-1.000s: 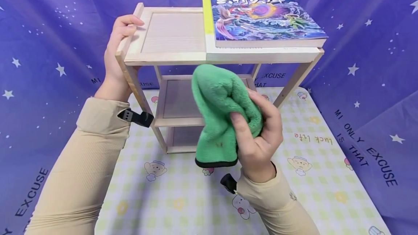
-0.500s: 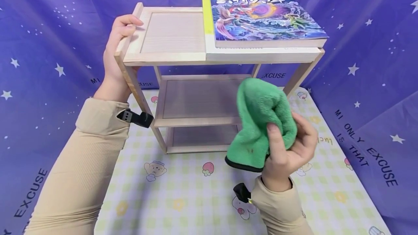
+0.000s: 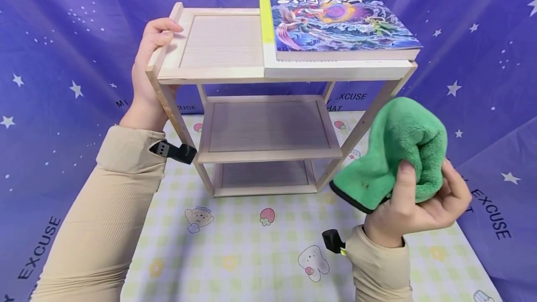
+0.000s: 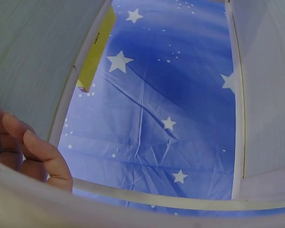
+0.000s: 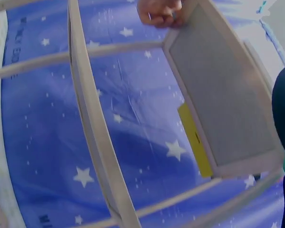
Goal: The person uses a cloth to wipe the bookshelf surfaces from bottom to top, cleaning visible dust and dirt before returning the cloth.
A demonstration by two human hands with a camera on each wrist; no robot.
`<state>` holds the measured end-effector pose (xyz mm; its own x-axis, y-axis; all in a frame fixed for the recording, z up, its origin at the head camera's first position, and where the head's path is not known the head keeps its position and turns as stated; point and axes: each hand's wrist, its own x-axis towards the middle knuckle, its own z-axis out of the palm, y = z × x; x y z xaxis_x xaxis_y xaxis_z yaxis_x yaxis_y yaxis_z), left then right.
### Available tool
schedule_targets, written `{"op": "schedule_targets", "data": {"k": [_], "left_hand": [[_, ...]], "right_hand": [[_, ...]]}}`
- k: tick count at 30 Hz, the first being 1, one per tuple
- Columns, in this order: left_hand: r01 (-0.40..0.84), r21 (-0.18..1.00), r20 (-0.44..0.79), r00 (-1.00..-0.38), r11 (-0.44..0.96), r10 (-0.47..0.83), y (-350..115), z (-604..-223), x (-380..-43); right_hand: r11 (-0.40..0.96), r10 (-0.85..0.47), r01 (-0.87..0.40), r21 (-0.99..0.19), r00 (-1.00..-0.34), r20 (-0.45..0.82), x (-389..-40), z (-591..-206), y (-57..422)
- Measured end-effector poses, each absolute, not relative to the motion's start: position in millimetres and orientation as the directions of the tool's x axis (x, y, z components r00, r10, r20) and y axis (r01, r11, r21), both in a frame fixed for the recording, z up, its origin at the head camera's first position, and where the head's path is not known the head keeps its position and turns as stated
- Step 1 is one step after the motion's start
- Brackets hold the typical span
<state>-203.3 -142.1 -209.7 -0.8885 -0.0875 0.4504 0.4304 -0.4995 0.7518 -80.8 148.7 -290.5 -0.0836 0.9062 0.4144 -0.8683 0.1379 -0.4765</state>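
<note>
My left hand (image 3: 150, 66) grips the left end rail of the wooden three-tier shelf (image 3: 211, 79) at the upper left of the frame. In the left wrist view its fingertips curl up beside the underside of the top board, so I judge the hold is there to brace this slim, open frame.

My right hand (image 3: 421, 218) grasps the green plush cloth (image 3: 402, 146) at the right of the frame, thumb pressed to its near face and the other fingers behind. The cloth is bunched and folded over on itself, probably because that makes a thick pad to hold; a loose corner with black edging points down and left. It overlaps the shelf's right front leg in the head view, and I cannot tell whether it touches the wood.

On the top tier, toward the upper right, a picture-covered book (image 3: 335, 17) lies flat on a thicker book with a yellow strip (image 3: 266, 22). Lying flat suits them, I think, as their weight rests on the board. My grip is at the opposite end, away from them.

The shelf stands upright on the bench, over a checkered tablecloth (image 3: 235, 236), with the starry curtain (image 3: 46, 78) behind.
</note>
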Motion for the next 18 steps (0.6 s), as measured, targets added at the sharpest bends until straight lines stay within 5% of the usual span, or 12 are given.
{"op": "schedule_targets", "data": {"k": [9,18], "left_hand": [[0.425,0.750,0.445,-0.891,-0.507,-0.089,-141,-209,-204],[0.428,0.753,0.443,-0.891,-0.500,-0.097,-142,-209,-204]], "right_hand": [[0.232,0.888,-0.809,-0.541,-0.050,0.457,-99,-303,175],[0.275,0.832,-0.714,-0.644,-0.159,0.531,-114,-298,181]]}}
